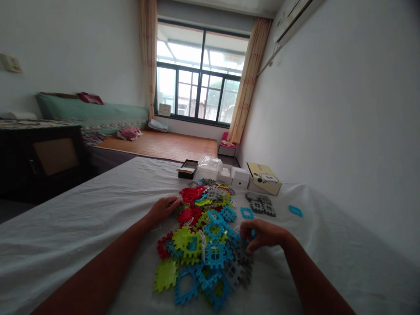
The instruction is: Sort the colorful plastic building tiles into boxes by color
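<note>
A heap of toothed plastic building tiles in red, lime green, blue and grey lies before me. My left hand (166, 207) rests at the heap's left edge, fingers loosely stretched toward the red tiles (192, 194); its fingertips are partly hidden. On the other side, my right hand (260, 234) is curved over the grey tiles (241, 264), thumb and forefinger apart with a gap between them. A bit of blue shows within that gap. Blue tiles (215, 254) and a lime green tile (166, 274) lie at the near end of the heap.
Joined grey tiles (260, 204) and a lone blue tile (295, 211) lie to the right. Along the far edge of the white-sheeted table (108, 197) stand a black box (188, 169), a clear plastic container (210, 166), a white box (240, 177) and a yellow carton (264, 178).
</note>
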Demonstrator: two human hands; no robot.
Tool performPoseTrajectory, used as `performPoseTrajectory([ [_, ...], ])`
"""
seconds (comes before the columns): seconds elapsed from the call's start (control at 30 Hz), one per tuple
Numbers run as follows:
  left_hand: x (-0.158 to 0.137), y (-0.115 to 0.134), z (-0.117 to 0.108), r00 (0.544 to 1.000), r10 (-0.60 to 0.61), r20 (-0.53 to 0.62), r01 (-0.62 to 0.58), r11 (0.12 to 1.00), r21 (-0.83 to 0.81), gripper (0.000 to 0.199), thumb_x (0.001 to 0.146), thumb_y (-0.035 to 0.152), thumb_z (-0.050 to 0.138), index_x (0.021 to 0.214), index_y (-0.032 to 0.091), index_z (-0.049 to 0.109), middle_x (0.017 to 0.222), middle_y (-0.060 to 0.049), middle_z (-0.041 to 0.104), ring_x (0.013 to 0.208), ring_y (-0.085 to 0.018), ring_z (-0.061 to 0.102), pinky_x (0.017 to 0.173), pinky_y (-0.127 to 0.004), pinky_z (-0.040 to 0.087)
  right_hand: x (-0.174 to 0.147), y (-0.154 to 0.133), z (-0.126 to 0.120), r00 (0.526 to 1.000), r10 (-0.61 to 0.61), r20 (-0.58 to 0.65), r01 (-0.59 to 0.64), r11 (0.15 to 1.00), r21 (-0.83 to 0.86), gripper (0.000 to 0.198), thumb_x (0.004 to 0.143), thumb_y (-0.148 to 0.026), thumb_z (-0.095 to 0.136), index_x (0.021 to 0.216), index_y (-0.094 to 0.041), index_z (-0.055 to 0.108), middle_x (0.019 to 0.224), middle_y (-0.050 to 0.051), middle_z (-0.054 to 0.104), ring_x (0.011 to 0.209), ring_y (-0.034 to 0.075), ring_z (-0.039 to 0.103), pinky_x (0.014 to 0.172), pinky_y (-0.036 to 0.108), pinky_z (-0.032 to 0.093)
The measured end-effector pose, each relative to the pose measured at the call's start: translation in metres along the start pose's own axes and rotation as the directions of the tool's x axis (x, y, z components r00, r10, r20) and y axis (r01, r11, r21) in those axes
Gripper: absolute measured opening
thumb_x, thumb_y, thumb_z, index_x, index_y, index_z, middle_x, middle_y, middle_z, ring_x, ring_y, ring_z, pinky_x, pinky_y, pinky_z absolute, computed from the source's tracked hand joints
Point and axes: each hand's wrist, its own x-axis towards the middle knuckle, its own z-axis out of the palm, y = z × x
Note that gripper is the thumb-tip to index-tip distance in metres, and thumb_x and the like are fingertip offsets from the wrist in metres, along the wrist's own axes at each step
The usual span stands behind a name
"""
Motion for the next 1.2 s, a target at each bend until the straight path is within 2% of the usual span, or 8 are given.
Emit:
performPoseTrajectory([
  [0.33,0.000,0.001,0.000,1.000,-0.002,-0.001,0.002,1.000,-0.019,0.044,0.087,0.050,0.038,0.088,0.019,0.070,0.086,-0.003,0.072,0.080,-0.020,0.063,0.072,-0.026,0.046,-0.006,-0.022,0.008,0.998,0.032,-0.051,-0.041,0.984,-0.172,0.057,0.048,-0.040,0.081,0.099,-0.021,0.062,0.092,0.001,0.062,0.078,0.016,0.054,0.067,0.024,0.042],
  [0.5,0.000,0.000,0.001,1.000,-0.018,-0.009,0.018,1.000,-0.015,0.045,0.087,0.050,0.039,0.088,0.019,0.071,0.087,-0.003,0.072,0.080,-0.021,0.063,0.073,-0.026,0.046,-0.011,-0.015,-0.009,1.000,0.001,0.030,-0.007,0.979,0.202,0.038,0.068,-0.045,0.070,0.096,-0.020,0.068,0.077,0.000,0.066,0.067,0.013,0.058,0.061,0.024,0.045],
  [0.57,0.000,0.000,0.001,1.000,-0.011,-0.007,0.011,1.000,-0.011,0.044,0.087,0.050,0.039,0.089,0.019,0.071,0.087,-0.003,0.072,0.080,-0.021,0.063,0.074,-0.026,0.046,-0.011,0.005,-0.015,0.991,0.065,-0.120,-0.021,0.941,0.339,0.041,0.069,-0.048,0.068,0.097,-0.018,0.068,0.074,0.001,0.065,0.062,0.013,0.058,0.057,0.024,0.046],
  [0.63,0.000,0.000,0.000,1.000,-0.003,-0.005,0.003,1.000,-0.012,0.044,0.087,0.050,0.039,0.089,0.020,0.071,0.088,-0.003,0.072,0.080,-0.021,0.064,0.073,-0.026,0.046,-0.009,0.034,-0.020,0.875,0.185,-0.447,0.023,0.907,0.421,0.044,0.070,-0.050,0.066,0.099,-0.017,0.065,0.078,0.003,0.067,0.067,0.015,0.061,0.058,0.026,0.049],
  [0.73,0.000,-0.001,0.000,1.000,0.002,-0.005,-0.002,1.000,-0.005,0.043,0.087,0.050,0.039,0.090,0.020,0.070,0.087,-0.003,0.072,0.081,-0.021,0.064,0.072,-0.026,0.046,-0.006,0.087,-0.023,0.429,0.400,-0.810,0.054,0.884,0.465,0.048,0.069,-0.052,0.063,0.101,-0.018,0.060,0.091,0.009,0.068,0.077,0.020,0.065,0.063,0.032,0.054],
  [0.8,0.000,-0.001,0.001,1.000,0.001,-0.004,-0.001,1.000,0.001,0.043,0.088,0.049,0.039,0.090,0.019,0.070,0.088,-0.003,0.072,0.081,-0.021,0.064,0.072,-0.026,0.046,-0.005,0.117,-0.022,0.246,0.464,-0.851,0.020,0.876,0.483,0.051,0.069,-0.053,0.060,0.104,-0.017,0.057,0.096,0.013,0.067,0.074,0.022,0.066,0.063,0.035,0.056],
  [1.1,-0.001,0.002,0.000,1.000,-0.007,0.000,0.007,1.000,-0.003,0.044,0.088,0.049,0.038,0.090,0.017,0.069,0.090,-0.004,0.072,0.083,-0.020,0.064,0.073,-0.026,0.045,-0.002,0.156,-0.021,0.145,0.391,-0.909,-0.211,0.910,0.358,0.055,0.072,-0.042,0.052,0.117,-0.011,0.055,0.117,0.018,0.062,0.104,0.029,0.060,0.089,0.043,0.047],
  [1.2,0.000,0.002,0.000,1.000,-0.007,-0.003,0.007,1.000,-0.007,0.044,0.088,0.049,0.039,0.090,0.018,0.069,0.090,-0.004,0.072,0.084,-0.021,0.064,0.073,-0.026,0.045,-0.004,0.158,-0.020,0.178,0.349,-0.920,-0.293,0.911,0.289,0.047,0.075,-0.035,0.048,0.115,-0.014,0.059,0.114,0.015,0.064,0.104,0.027,0.060,0.091,0.041,0.045],
])
